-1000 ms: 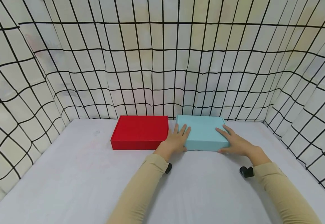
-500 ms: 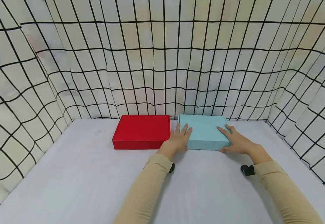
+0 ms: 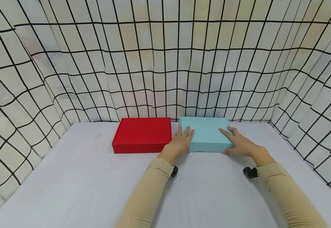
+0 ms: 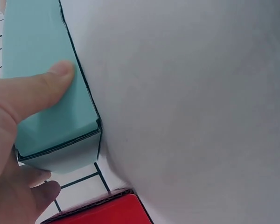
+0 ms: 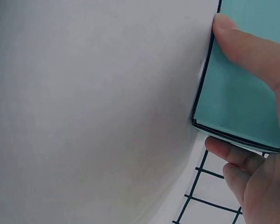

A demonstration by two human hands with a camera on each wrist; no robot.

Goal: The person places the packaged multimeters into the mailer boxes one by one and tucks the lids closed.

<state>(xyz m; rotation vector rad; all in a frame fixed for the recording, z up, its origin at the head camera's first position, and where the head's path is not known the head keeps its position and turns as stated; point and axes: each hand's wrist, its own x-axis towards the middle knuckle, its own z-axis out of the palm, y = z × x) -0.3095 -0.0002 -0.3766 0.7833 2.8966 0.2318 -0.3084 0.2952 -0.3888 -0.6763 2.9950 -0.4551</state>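
A flat light blue cardboard box (image 3: 205, 128) lies on the white table towards the back. My left hand (image 3: 179, 144) holds its left front corner, with some fingers spread over the top. In the left wrist view the thumb (image 4: 42, 91) presses the box's front face, while other fingers are at its side. My right hand (image 3: 241, 145) grips the right front corner in the same manner. The right wrist view shows the right thumb (image 5: 245, 49) across the front face and curled fingers by the end. The box's underside is hidden.
Close by on the left lies a flat red box (image 3: 144, 131), a narrow gap from the blue one; my left hand covers its right front corner in the head view. White walls with a black grid (image 3: 165, 72) enclose the white table (image 3: 97, 183) at the back and sides.
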